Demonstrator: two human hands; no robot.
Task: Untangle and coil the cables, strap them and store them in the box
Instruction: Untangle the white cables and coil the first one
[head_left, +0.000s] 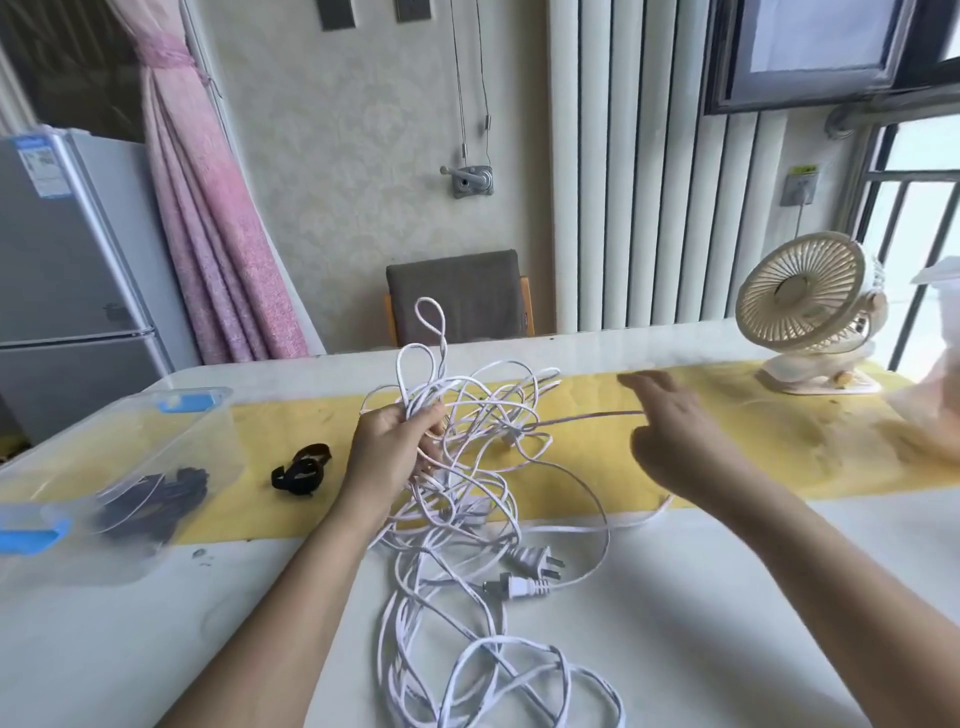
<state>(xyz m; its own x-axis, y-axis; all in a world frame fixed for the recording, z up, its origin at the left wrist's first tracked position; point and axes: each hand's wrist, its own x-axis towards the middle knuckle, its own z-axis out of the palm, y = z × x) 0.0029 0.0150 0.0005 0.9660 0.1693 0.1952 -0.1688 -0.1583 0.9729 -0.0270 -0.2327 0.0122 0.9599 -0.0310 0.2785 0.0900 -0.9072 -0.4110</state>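
Observation:
A tangle of white cables (467, 499) hangs from my left hand (397, 444), which grips a bunch of loops above the table. The rest trails down to the near edge. Two white plugs (524, 571) lie on the table under the tangle. One strand runs taut from the tangle toward my right hand (670, 431), which is blurred, its fingers spread over the strand's end. A black strap (304, 470) lies on the yellow runner left of my left hand. The clear plastic box (150, 436) with blue clips stands at the far left, with dark cables (156, 499) inside.
A cream desk fan (810, 306) stands at the table's back right, with a plastic bag (935, 400) beside it. A grey chair (460, 296) is behind the table. The yellow runner (779, 441) crosses the white table (130, 649).

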